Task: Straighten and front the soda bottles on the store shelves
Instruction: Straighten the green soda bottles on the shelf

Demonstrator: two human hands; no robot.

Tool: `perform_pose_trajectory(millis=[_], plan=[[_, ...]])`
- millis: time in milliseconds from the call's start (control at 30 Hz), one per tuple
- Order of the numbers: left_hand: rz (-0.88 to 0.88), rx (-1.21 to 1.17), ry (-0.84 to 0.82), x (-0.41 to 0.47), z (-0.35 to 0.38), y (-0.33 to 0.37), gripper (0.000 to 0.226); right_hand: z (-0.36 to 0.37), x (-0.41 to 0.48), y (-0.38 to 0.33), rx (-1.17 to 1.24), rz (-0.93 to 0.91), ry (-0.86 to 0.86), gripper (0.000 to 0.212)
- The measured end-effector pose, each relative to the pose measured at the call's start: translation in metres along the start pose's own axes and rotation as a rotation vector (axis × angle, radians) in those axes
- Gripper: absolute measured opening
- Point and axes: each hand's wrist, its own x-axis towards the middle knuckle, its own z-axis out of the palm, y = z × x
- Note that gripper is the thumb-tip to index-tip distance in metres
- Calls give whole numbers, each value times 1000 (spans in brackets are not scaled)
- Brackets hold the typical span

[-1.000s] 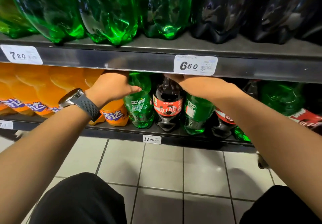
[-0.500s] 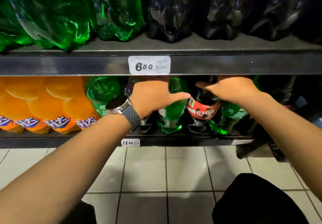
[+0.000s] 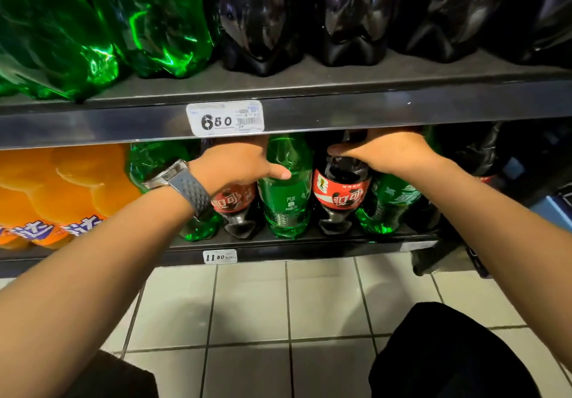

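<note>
- Head view, middle of the frame: my left hand lies over the top of the left cola bottle on the lower shelf. The thumb stretches right and touches the middle green bottle.
- The left fingers run up behind the upper shelf edge, so I cannot tell whether they close round that bottle.
- A grey watch sits on the left wrist.
- Right of centre: my right hand holds the right cola bottle at its shoulder, fingers curled over the top and thumb pointing left.
- This bottle's red label faces me. It stands just beside the middle green bottle.
- Beside it on the right, a tilted green bottle leans right.
- Left of the frame: orange bottles fill the lower shelf.
- Price tags: 6.80 on the upper shelf edge, 11.80 on the lower one.
- Top of the frame: large green bottles stand on the left and dark bottles on the right.
</note>
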Motion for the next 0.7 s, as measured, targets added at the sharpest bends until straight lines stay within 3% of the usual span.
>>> perform_pose_trajectory(millis=[100, 200, 433, 533, 700], plan=[[-22, -6, 18, -2, 5, 8, 91, 3, 1, 0, -82, 17, 6, 80], [-12, 9, 108, -2, 9, 16, 77, 5, 2, 3, -139, 42, 21, 78], [-96, -147, -150, -2, -12, 5, 92, 10, 3, 1, -117, -9, 119, 77], [-71, -174, -141, -4, -11, 12, 99, 6, 3, 7, -149, -20, 52, 83], [-96, -163, -96, -3, -9, 16, 99, -4, 0, 14, -208, -97, -10, 69]])
